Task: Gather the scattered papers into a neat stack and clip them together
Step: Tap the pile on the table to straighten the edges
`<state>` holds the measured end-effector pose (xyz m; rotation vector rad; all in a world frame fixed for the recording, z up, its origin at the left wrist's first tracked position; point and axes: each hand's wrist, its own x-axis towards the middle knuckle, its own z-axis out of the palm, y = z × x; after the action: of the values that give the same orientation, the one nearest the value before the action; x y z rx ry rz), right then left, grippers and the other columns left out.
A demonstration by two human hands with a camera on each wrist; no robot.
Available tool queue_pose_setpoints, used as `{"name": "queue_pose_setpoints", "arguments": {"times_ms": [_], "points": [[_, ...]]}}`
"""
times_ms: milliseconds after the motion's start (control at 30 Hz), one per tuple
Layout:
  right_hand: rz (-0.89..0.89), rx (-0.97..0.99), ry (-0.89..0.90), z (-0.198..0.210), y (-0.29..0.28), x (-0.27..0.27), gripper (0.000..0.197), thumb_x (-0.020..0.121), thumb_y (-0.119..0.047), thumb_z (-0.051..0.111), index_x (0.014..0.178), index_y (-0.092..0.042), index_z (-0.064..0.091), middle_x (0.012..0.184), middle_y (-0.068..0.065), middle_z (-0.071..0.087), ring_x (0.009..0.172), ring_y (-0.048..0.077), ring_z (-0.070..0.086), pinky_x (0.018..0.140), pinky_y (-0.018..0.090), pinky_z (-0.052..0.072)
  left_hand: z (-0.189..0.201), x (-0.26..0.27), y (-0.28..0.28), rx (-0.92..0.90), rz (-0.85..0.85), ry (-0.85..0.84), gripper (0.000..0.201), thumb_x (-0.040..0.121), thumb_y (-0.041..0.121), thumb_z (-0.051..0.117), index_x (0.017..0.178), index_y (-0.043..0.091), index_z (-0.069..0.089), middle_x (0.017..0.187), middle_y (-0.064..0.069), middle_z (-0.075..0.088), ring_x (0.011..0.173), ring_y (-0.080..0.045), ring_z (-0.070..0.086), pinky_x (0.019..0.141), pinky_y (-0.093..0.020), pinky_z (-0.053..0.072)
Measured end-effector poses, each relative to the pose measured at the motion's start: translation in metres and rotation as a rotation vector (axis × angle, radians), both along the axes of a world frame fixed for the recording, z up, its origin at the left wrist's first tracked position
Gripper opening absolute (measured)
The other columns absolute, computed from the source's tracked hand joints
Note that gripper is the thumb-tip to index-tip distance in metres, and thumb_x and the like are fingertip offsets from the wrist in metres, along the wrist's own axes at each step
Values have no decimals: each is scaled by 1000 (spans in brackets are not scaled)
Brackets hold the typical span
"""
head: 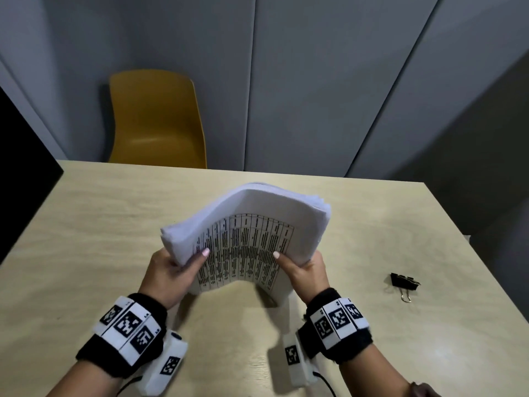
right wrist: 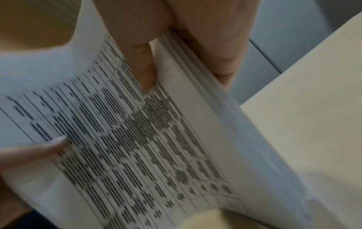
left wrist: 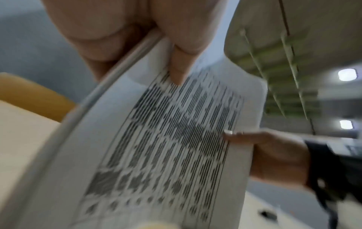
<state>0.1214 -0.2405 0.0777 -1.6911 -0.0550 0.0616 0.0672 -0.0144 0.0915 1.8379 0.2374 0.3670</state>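
Both hands grip one stack (head: 249, 224) of paper, held up off the table (head: 114, 224) and bowed into an arch. The left hand (head: 169, 275) pinches the left edge, thumb on the printed face, fingers curled behind; the right hand (head: 305, 270) does the same on the right edge. Two thumbs on the print, one each side. The sheets are thin, white and floppy, and the near face carries a ruled table of dark dashes in columns. How many sheets? Too blurred at the edges in both wrist views to count, but a thick wad. One binder clip (head: 403, 283), black body with wire handles, lies on the table to the right of the right hand, well apart from the stack. The table is pale wood grain, matte and flat. One chair (head: 156, 118) beyond the stack, mustard yellow, smooth moulded shell. Each wrist wears a black fuzzy band with white square-patterned markers.
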Motion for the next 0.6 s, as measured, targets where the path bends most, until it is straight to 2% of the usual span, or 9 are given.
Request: {"name": "queue_pose_setpoints", "arguments": {"times_ms": [67,133,200,267,333,400,467,533,600], "points": [[-12,-88,44,-5,-1,-5,23,65,-30,75,86,-28,66,93,5,73,90,22,68,85,49,54,-1,-6,0,31,-81,-7,22,79,31,57,88,17,73,88,1,75,78,8,60,73,-22,50],[-52,-100,42,-5,-2,-6,45,60,-39,74,101,-31,58,107,5,67,99,22,64,90,49,52,-2,-6,4,8,-61,-15,21,80,28,54,73,10,64,72,-24,68,64,2,52,62,-23,45],[-160,-154,22,-4,-6,-5,76,62,-39,78,127,-33,40,127,1,50,116,20,51,100,45,45,3,-6,0,-8,6,-17,24,83,24,62,65,9,58,60,-17,64,55,4,51,65,-18,43],[-278,-154,105,-5,-13,-5,105,62,-34,83,142,-35,16,138,4,33,126,23,39,106,46,36,8,-4,-5,-159,116,-54,13,85,18,64,73,13,63,72,-3,71,60,11,55,73,-19,43],[-238,151,279,-5,-17,-7,117,51,-34,90,142,-36,16,135,9,39,120,26,48,99,46,43,11,-2,-9,-318,172,-75,13,83,12,65,94,4,66,86,-11,70,77,0,60,80,-21,44],[-16,607,439,1,-17,-10,108,38,-32,94,130,-19,40,121,16,58,103,29,63,83,45,54,9,1,-13,-548,104,-63,26,69,31,79,82,10,70,72,-5,68,68,-7,59,69,-20,49],[172,815,498,11,-17,-9,80,46,-18,91,116,-3,54,104,21,68,93,33,68,76,46,56,2,-1,-16,-671,21,-10,35,54,46,85,73,18,73,71,10,69,66,-4,63,63,-18,53],[210,757,397,23,-20,-3,56,60,-6,80,110,1,56,92,17,72,86,31,70,73,43,57,3,-4,-17,-713,-24,41,29,56,42,85,71,20,76,76,9,73,72,-6,67,65,-19,54],[141,643,244,31,-31,4,48,58,-8,76,101,0,58,83,13,70,77,26,68,71,36,57,7,-4,0,-911,-146,-18,42,57,31,86,95,14,75,100,-5,74,96,-19,68,80,-32,56]]}}
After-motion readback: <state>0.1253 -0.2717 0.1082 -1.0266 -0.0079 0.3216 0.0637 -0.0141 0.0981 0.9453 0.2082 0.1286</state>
